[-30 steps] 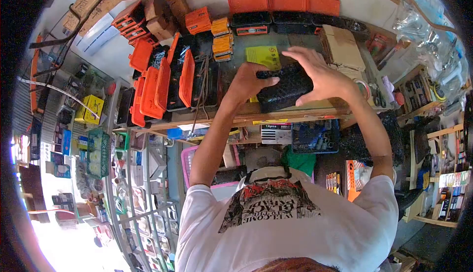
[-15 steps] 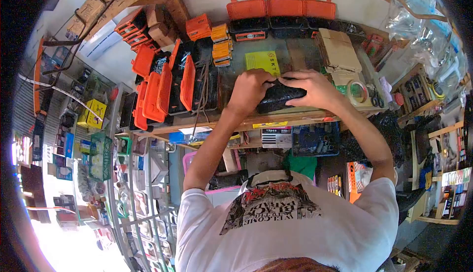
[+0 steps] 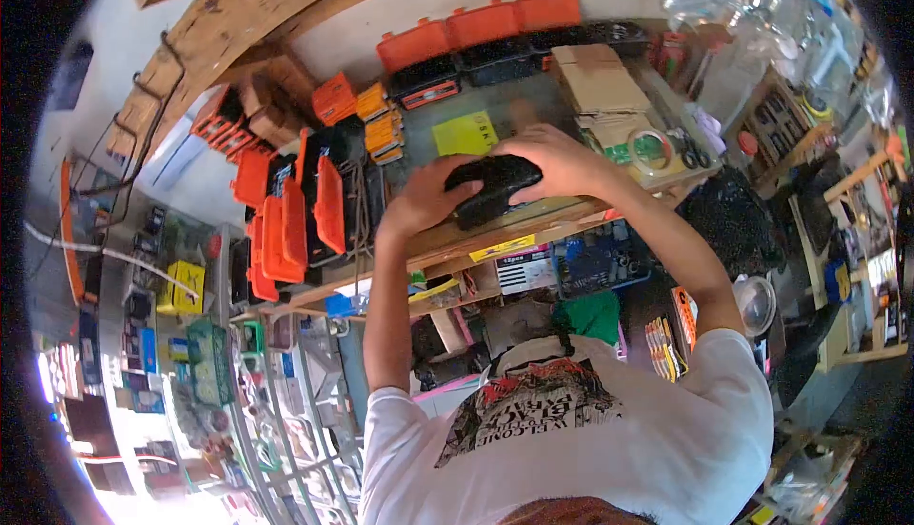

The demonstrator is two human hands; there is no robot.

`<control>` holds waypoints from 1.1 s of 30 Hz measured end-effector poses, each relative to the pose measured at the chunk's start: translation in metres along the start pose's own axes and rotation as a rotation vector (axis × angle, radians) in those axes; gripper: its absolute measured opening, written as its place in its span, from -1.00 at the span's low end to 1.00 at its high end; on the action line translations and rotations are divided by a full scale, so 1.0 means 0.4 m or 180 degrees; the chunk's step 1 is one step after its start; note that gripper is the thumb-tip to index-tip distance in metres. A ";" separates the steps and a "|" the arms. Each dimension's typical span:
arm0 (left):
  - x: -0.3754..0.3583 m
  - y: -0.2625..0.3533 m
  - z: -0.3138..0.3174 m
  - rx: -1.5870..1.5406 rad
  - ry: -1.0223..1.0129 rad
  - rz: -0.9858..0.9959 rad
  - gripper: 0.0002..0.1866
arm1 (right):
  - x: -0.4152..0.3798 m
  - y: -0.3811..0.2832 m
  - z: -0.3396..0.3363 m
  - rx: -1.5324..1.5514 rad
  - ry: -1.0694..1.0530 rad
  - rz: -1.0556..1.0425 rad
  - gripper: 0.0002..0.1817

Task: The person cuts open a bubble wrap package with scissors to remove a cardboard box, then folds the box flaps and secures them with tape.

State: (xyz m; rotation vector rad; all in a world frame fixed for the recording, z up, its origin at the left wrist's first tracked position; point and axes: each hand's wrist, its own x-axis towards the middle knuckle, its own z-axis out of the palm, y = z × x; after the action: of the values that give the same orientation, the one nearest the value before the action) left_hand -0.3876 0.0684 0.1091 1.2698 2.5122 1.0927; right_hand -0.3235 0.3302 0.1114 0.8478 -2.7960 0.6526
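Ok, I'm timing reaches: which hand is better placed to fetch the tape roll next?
Probably the right hand: it is nearer the tape roll, with the left hand across the black bundle. Both hands grip that bundle, though.

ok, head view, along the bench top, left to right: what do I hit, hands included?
Open orange-lidded cases → left hand → black package → right hand → roll of tape → scissors.
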 end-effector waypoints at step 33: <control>-0.007 0.406 0.339 -0.3251 0.0131 0.0102 -0.48 | -0.569 -0.124 -0.059 -0.0656 0.2326 0.0156 -0.60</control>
State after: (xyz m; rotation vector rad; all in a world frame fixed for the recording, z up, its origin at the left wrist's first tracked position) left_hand -0.2249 0.2036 0.1151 0.9375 1.4874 2.0016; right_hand -0.1066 0.4160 0.0913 0.3877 -2.1695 0.5273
